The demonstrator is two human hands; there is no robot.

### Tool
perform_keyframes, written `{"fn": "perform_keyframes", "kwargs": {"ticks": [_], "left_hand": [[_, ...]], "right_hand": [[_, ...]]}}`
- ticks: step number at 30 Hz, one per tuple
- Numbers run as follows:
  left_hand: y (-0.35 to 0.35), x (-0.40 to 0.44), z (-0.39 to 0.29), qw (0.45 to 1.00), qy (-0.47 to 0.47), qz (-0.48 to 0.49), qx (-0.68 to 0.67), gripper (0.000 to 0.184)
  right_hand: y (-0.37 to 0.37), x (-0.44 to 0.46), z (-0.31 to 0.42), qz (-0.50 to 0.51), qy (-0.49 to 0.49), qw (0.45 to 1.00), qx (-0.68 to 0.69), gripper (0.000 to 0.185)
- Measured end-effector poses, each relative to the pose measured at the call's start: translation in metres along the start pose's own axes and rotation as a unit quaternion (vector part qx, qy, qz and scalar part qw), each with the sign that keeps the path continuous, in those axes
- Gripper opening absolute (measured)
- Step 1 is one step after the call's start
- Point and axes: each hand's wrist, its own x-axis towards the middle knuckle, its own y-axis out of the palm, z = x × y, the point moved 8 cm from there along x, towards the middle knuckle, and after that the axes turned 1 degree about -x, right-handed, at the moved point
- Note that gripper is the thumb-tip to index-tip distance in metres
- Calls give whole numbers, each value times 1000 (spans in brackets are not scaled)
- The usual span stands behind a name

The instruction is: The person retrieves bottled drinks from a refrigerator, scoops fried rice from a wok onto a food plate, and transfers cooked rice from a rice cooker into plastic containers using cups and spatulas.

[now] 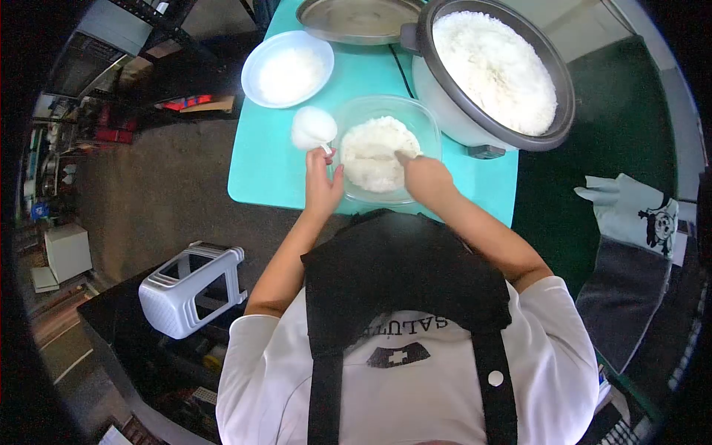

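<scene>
In front of me a clear bowl (432,133) holds white rice (378,137). My left hand (323,185) is closed on the handle of a white scoop (312,127), beside the bowl's left rim. The scoop's round head is over the turquoise table (259,167). Over the bowl's right side, my right hand (430,182) is closed on a utensil whose tip (403,157) touches the rice. Most of that utensil is hidden by the hand.
A large rice cooker (437,96) full of rice stands at the back right. A pale blue bowl (252,70) with white contents is at the back left, near a metal tray (356,18). A grey plastic stool (167,304) stands at lower left.
</scene>
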Motion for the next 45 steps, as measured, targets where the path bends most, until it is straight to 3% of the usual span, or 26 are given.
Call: {"fn": "perform_keyframes", "kwargs": {"ticks": [2, 4, 7, 9, 13, 17, 19, 20, 23, 25, 28, 31, 33, 37, 41, 45], "left_hand": [[13, -3, 7, 993, 36, 18, 107, 35], [24, -4, 18, 994, 38, 5, 100, 38], [32, -5, 24, 990, 32, 1, 134, 45], [31, -7, 29, 991, 31, 4, 128, 50], [28, -7, 35, 993, 20, -6, 119, 51], [30, -9, 31, 992, 24, -10, 120, 50], [32, -9, 32, 992, 17, -15, 123, 50], [31, -9, 31, 993, 25, -14, 117, 50], [28, -10, 33, 993, 30, -11, 116, 49], [31, -6, 33, 993, 31, -13, 114, 49], [31, -7, 34, 992, 26, -19, 125, 49], [31, -7, 32, 993, 24, -4, 117, 48], [30, -8, 30, 993, 17, -8, 117, 45], [34, -8, 34, 992, 23, -5, 125, 46], [31, -5, 30, 989, 25, -11, 144, 47], [35, -7, 30, 986, 29, -2, 163, 48]], "right_hand": [[4, -17, 29, 41, -38, 998, 16, 36], [17, -18, 40, 76, -73, 994, 34, 37], [41, 8, 20, 33, -78, 995, 46, 39], [42, 23, -9, 6, 4, 999, 36, 40], [7, 16, -26, -36, 52, 998, 22, 40], [-9, 30, -1, -72, 55, 996, -2, 37], [21, 53, 22, -87, -36, 995, -21, 34], [23, 47, 24, -87, -35, 995, -21, 34], [37, 10, 42, -3, -124, 991, -44, 35], [70, 3, -7, 74, -31, 995, -56, 38], [21, -5, -36, 105, -72, 977, -170, 41], [-24, 14, -48, 56, -5, 985, -161, 44], [-52, 28, -32, -53, 8, 993, -103, 40], [8, 62, -45, -66, 36, 996, -57, 36], [8, -13, 7, 62, -86, 993, -46, 23], [6, -35, 10, 110, -75, 991, 5, 27]]}}
